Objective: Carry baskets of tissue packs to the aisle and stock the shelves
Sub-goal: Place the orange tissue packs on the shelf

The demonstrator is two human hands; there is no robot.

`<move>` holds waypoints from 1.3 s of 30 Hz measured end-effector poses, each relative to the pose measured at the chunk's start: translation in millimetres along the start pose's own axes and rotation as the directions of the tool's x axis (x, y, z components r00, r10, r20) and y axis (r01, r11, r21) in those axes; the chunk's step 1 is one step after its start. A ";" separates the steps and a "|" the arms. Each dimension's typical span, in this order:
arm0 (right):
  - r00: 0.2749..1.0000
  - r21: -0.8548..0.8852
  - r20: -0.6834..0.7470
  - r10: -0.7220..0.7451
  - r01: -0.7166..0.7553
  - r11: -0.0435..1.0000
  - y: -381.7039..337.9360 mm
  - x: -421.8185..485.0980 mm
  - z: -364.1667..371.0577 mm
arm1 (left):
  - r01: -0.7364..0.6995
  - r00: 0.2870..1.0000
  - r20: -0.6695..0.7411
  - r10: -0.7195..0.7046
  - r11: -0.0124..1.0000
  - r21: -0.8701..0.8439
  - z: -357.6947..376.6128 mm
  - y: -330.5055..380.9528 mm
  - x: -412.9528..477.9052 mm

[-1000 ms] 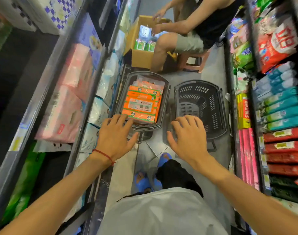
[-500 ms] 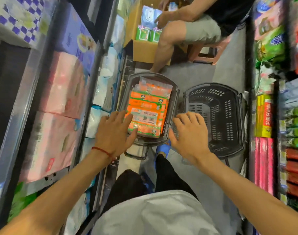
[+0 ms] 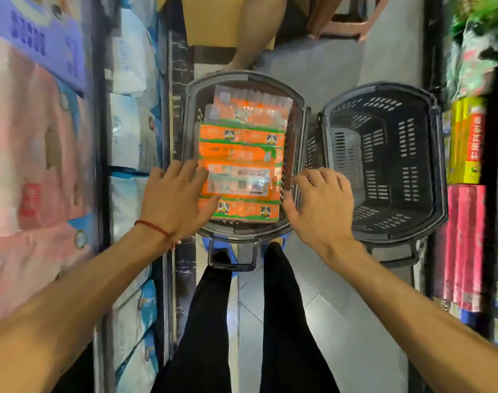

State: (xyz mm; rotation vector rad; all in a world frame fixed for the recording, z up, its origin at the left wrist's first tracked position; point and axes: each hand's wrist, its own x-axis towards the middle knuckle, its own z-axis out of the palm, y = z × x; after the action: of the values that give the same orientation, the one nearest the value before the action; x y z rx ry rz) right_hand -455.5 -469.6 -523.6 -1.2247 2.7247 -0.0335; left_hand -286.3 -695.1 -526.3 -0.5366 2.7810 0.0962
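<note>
Orange plastic-wrapped tissue packs with panda prints (image 3: 242, 165) are becoming the target. Half a second ago both hands were hovering over the near rims of the two baskets; now they are closing in from either side on the topmost pack. I judge that carrying is finished and the person is starting to lift stock out for the shelves.

The left hand (image 3: 175, 199), a red string bracelet (image 3: 157, 226) at its wrist, is lying with spread, fairly straight fingers against the left edge of that pack, its thumb reaching onto the wrapper; it is not yet clasping anything. The right hand (image 3: 318, 202) is hanging with loosely bent fingers at the pack's right edge, over the basket's right rim, holding nothing. Whether its fingertips are touching the wrapper is unclear.

The packs are sitting stacked in the dark grey plastic shopping basket (image 3: 191, 109) standing on the tiled floor (image 3: 313, 307) along the foot of the left shelving, filling it from near rim to far rim. Just beside it on the right, a second dark slotted plastic basket (image 3: 412, 180) is standing with nothing in it.

On the left shelves, white-and-blue tissue bundles (image 3: 128, 131) and pink-wrapped bundles (image 3: 29, 165) are already filling the rows. Beyond the baskets' far rims, another person's bare leg (image 3: 253, 32) is showing next to a brown cardboard box (image 3: 208, 21).
</note>
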 end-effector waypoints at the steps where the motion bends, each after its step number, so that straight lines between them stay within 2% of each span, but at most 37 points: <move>1: 0.999 0.014 0.027 0.034 -0.035 0.999 -3.2 4.1 17.3 | -0.008 1.000 0.001 0.008 1.000 -0.001 14.5 -5.1 5.3; 4: 0.985 0.073 0.107 0.135 -0.143 0.987 -10.1 15.6 71.5 | -0.038 0.998 0.057 0.038 0.999 0.000 61.0 -17.1 17.9; 7: 0.927 0.260 0.254 0.275 -0.339 0.904 -11.8 27.9 132.4 | -0.043 0.997 0.058 0.045 0.998 -0.038 103.9 -26.4 25.2; 8: 0.888 0.358 0.332 0.318 -0.430 0.829 -11.6 33.4 150.7 | -0.040 0.998 0.051 0.043 0.998 -0.052 116.0 -30.0 27.7; 10: 0.814 0.558 0.434 0.385 -0.579 0.594 -10.7 44.2 179.0 | -0.008 1.000 0.030 0.011 0.994 -0.108 136.0 -36.6 32.4; 12: 0.763 0.660 0.500 0.411 -0.642 0.390 -12.6 50.5 194.7 | 0.051 0.998 0.031 -0.046 0.981 -0.185 151.3 -40.8 36.9; 14: 0.765 0.702 0.504 0.401 -0.634 0.325 -14.9 51.9 204.8 | 0.131 0.990 0.086 -0.111 0.954 -0.269 159.7 -39.7 42.1; 17: 0.758 0.750 0.532 0.377 -0.629 0.207 -17.9 50.8 213.1 | 0.232 0.968 0.206 -0.141 0.811 -0.537 169.8 -30.7 52.6; 20: 0.708 0.736 0.621 0.337 -0.674 0.060 -13.9 54.4 212.0 | 0.389 0.921 0.337 -0.195 0.501 -0.773 175.8 -14.0 66.9; 22: 0.682 0.707 0.676 0.279 -0.707 0.018 -8.9 57.9 207.8 | 0.482 0.871 0.417 -0.260 0.291 -0.826 180.6 -1.2 73.0; 25: 0.647 0.662 0.732 0.214 -0.750 0.003 -2.6 59.4 204.2 | 0.523 0.821 0.458 -0.339 0.127 -0.843 191.3 9.7 78.1; 29: 0.640 0.651 0.751 0.161 -0.759 -0.017 4.0 54.1 186.5 | 0.584 0.753 0.512 -0.414 0.063 -0.809 187.7 11.6 81.9; 32: 0.662 0.670 0.734 0.152 -0.743 0.001 6.7 42.7 164.3 | 0.573 0.732 0.516 -0.446 -0.006 -0.819 169.9 16.2 75.3; 36: 0.683 0.699 0.709 0.173 -0.713 -0.053 8.2 27.4 130.2 | 0.552 0.709 0.513 -0.484 -0.073 -0.831 135.6 22.0 53.7; 39: 0.667 0.675 0.738 0.101 -0.731 -0.098 11.6 21.1 95.7 | 0.548 0.698 0.540 -0.470 -0.136 -0.826 104.6 30.4 30.0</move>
State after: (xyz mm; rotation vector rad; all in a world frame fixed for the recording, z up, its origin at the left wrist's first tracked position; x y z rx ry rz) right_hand -463.6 -473.5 -621.9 0.2211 1.6191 -1.1577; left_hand -294.4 -664.7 -634.8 -1.8483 1.6669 1.8444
